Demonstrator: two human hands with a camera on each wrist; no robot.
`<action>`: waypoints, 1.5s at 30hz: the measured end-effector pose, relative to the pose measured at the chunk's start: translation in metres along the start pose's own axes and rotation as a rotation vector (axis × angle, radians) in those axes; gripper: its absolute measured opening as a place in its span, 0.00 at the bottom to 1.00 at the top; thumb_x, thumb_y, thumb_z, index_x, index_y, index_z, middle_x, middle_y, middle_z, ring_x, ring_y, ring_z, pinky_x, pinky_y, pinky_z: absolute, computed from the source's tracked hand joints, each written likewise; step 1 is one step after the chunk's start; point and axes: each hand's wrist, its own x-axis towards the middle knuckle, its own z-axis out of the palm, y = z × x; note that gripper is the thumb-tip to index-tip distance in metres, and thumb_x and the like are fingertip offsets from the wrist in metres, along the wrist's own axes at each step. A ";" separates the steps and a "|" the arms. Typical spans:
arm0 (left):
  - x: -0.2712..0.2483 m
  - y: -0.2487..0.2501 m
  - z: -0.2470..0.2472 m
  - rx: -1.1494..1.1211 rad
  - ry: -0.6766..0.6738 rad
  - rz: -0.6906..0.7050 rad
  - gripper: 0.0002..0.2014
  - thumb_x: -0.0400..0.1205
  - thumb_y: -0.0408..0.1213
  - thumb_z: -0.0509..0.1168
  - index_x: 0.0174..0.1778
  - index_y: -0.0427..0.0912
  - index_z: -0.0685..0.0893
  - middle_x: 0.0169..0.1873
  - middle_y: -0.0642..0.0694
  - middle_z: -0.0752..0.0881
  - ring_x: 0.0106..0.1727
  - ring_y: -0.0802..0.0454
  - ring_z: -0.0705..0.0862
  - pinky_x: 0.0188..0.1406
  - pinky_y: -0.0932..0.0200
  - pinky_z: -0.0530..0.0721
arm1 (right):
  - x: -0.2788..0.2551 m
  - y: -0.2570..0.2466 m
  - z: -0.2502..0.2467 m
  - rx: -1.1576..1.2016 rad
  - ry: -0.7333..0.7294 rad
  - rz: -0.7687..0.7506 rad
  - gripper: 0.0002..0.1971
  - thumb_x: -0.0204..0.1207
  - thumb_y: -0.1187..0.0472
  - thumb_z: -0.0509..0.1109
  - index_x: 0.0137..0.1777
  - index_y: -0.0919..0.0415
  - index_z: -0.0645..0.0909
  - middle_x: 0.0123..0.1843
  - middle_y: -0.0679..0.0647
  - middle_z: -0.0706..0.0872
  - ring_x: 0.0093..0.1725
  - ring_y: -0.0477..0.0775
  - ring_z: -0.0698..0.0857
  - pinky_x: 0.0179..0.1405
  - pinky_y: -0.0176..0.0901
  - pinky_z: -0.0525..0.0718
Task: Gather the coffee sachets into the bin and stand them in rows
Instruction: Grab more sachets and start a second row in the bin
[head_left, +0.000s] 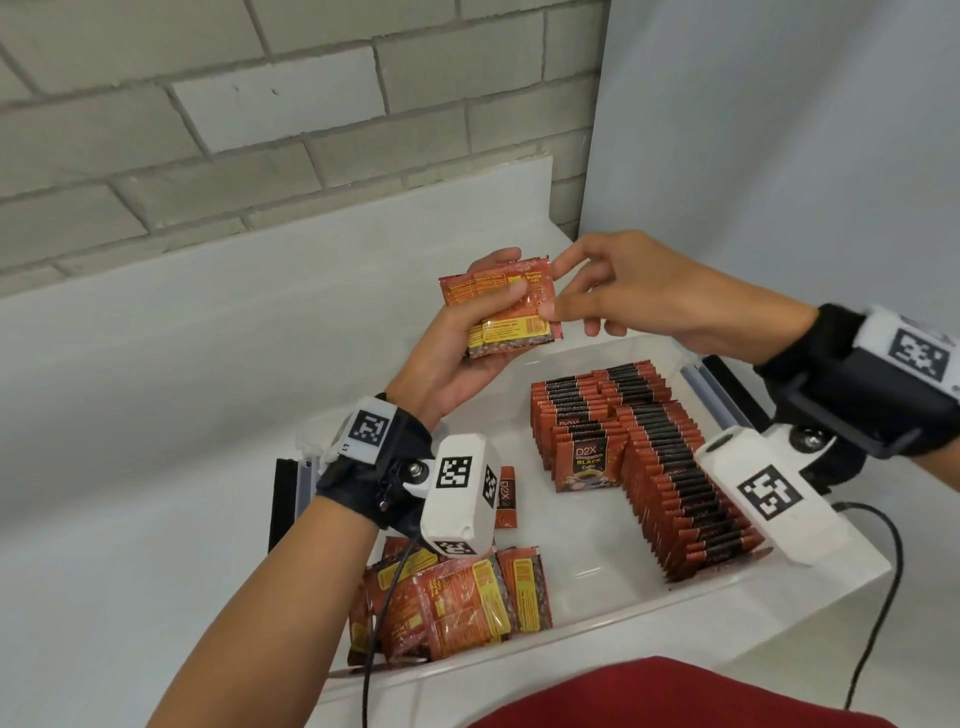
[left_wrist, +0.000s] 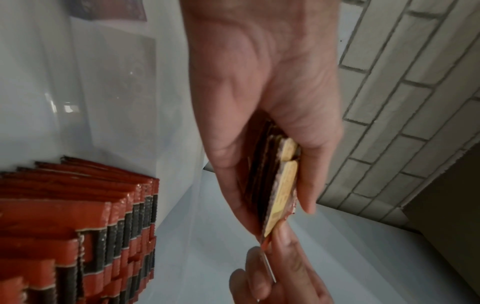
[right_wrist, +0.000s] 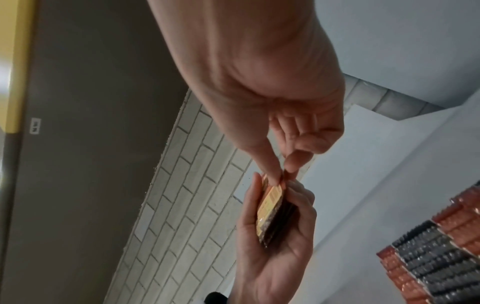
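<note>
A person's left hand (head_left: 467, 332) grips a small stack of coffee sachets (head_left: 498, 306) at the centre of the head view, thumb across their printed backs, fingers behind. The right hand (head_left: 649, 296), reaching in from the right of the frame, pinches the stack's right edge between thumb and forefinger; both wrist views show the same pinch edge-on. Below, in the lower right of the frame, rows of sachets (head_left: 670, 467) stand upright inside a translucent white bin (head_left: 597, 618). A loose heap of sachets (head_left: 457, 597) lies in the bin's lower left corner. The bin sits on a white table (head_left: 156, 441) before a grey brick wall (head_left: 260, 130).
</note>
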 end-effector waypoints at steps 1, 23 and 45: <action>0.000 0.000 0.001 0.006 0.013 -0.008 0.14 0.80 0.31 0.66 0.60 0.45 0.80 0.53 0.42 0.88 0.51 0.47 0.88 0.49 0.51 0.88 | -0.001 0.001 0.001 0.018 -0.005 0.000 0.15 0.74 0.56 0.76 0.58 0.53 0.79 0.42 0.52 0.89 0.32 0.44 0.82 0.29 0.35 0.77; 0.000 0.002 -0.003 -0.053 0.091 0.041 0.16 0.78 0.24 0.63 0.59 0.44 0.83 0.46 0.41 0.89 0.48 0.46 0.89 0.50 0.52 0.89 | -0.007 0.005 -0.005 -0.004 0.089 -0.214 0.12 0.74 0.67 0.75 0.56 0.56 0.85 0.49 0.47 0.91 0.47 0.39 0.90 0.53 0.27 0.84; 0.003 0.004 -0.005 -0.130 0.154 0.099 0.08 0.83 0.34 0.64 0.54 0.45 0.85 0.38 0.40 0.85 0.40 0.48 0.86 0.43 0.53 0.86 | -0.025 0.010 0.005 -0.043 -0.420 -0.007 0.05 0.72 0.57 0.77 0.47 0.49 0.86 0.32 0.47 0.90 0.32 0.45 0.85 0.37 0.31 0.81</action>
